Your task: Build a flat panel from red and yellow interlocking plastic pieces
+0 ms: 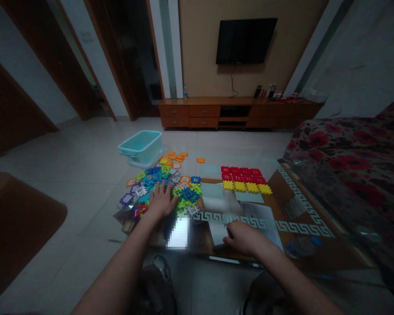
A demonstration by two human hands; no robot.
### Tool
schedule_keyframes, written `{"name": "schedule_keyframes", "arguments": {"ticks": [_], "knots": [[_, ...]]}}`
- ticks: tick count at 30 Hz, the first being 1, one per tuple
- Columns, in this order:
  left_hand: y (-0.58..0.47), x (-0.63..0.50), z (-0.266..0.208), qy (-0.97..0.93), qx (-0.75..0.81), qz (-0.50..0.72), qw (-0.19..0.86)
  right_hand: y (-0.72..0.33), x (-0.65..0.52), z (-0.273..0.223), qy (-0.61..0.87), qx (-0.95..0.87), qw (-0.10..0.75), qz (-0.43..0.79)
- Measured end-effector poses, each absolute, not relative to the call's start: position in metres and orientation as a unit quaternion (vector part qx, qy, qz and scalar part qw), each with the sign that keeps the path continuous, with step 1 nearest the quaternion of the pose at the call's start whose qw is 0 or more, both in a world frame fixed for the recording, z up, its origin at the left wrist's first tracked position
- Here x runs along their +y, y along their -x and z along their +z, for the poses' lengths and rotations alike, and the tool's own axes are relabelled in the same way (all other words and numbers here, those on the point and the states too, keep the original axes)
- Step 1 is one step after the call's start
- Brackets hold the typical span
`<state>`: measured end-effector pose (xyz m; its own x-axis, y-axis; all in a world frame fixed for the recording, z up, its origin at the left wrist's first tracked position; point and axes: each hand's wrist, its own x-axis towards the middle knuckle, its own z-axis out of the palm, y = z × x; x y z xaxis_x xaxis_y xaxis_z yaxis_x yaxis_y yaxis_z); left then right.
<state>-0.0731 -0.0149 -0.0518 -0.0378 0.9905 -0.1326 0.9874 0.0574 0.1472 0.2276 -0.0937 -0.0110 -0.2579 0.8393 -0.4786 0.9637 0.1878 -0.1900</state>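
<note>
My left hand lies with its fingers spread on a pile of colourful interlocking plastic tiles, some solid and some with window-like cut-outs. My right hand is curled closed low over the glass table's near side; whatever its fingers may hold is hidden. Farther off on the right, red tiles sit in two rows, with a row of yellow tiles against their near side. Orange tiles are scattered behind the pile, and a single orange tile rests apart from them.
A light-blue plastic tub stands beyond the pile at the left. Near the right front is a clear bottle with a blue cap. A blurred bright patch lies by the front edge. A flower-patterned sofa borders the right side.
</note>
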Motion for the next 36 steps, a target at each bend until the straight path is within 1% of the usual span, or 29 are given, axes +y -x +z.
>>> {"name": "schedule_keyframes", "arguments": {"ticks": [3, 6, 12, 19, 25, 28, 36], "knots": [[0.047, -0.022, -0.056, -0.785, 0.609, 0.007, 0.118, -0.229, -0.093, -0.014, -0.59, 0.763, 0.133, -0.229], [0.033, -0.025, -0.059, -0.821, 0.553, 0.004, 0.139, -0.23, -0.093, -0.017, -0.588, 0.765, 0.129, -0.23], [0.039, -0.023, -0.057, -0.808, 0.574, 0.006, 0.136, -0.229, -0.093, -0.014, -0.586, 0.766, 0.138, -0.224], [0.066, -0.019, -0.05, -0.751, 0.648, -0.033, 0.121, -0.227, -0.094, -0.011, -0.589, 0.763, 0.142, -0.226], [0.077, -0.018, -0.047, -0.738, 0.666, -0.039, 0.104, -0.226, -0.094, -0.008, -0.59, 0.762, 0.142, -0.227], [0.068, -0.02, -0.051, -0.752, 0.652, -0.016, 0.091, -0.225, -0.094, -0.007, -0.592, 0.76, 0.143, -0.228], [0.021, -0.016, -0.065, -0.833, 0.547, 0.052, 0.062, -0.224, -0.093, -0.01, -0.592, 0.761, 0.15, -0.219]]}}
